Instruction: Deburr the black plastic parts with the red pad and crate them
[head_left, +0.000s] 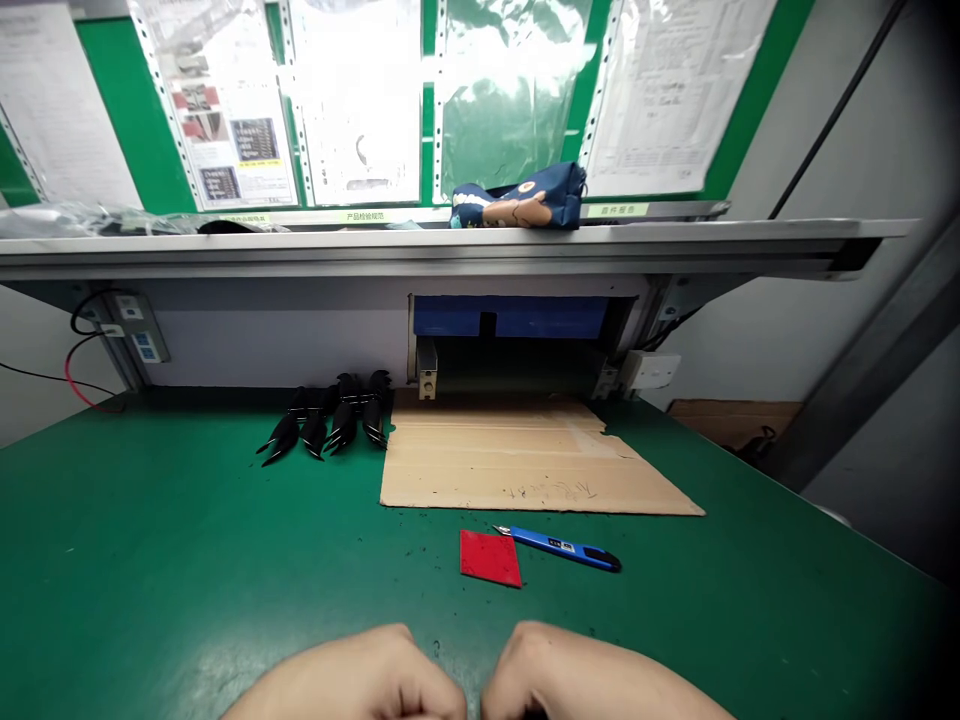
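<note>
At the bottom edge of the head view, my left hand [390, 672] and my right hand [544, 665] come close together above the green table, knuckles facing each other. The fingers of both look curled inward. Their undersides and whatever they may hold are cut off by the frame. Just beyond them lies a flat red square piece [490, 558]. A blue utility knife [562, 547] rests beside it, its tip pointing left at the square's upper corner. Neither hand touches the square or the knife.
Behind these lies a cardboard sheet [517, 470], with several bundled glossy black pieces [337, 415] to its left. A shelf [337, 262] spans the back and bears a dark blue pouch [525, 203]. White sockets [651, 370] sit at the back right. Small dark crumbs dot the green tabletop [187, 540].
</note>
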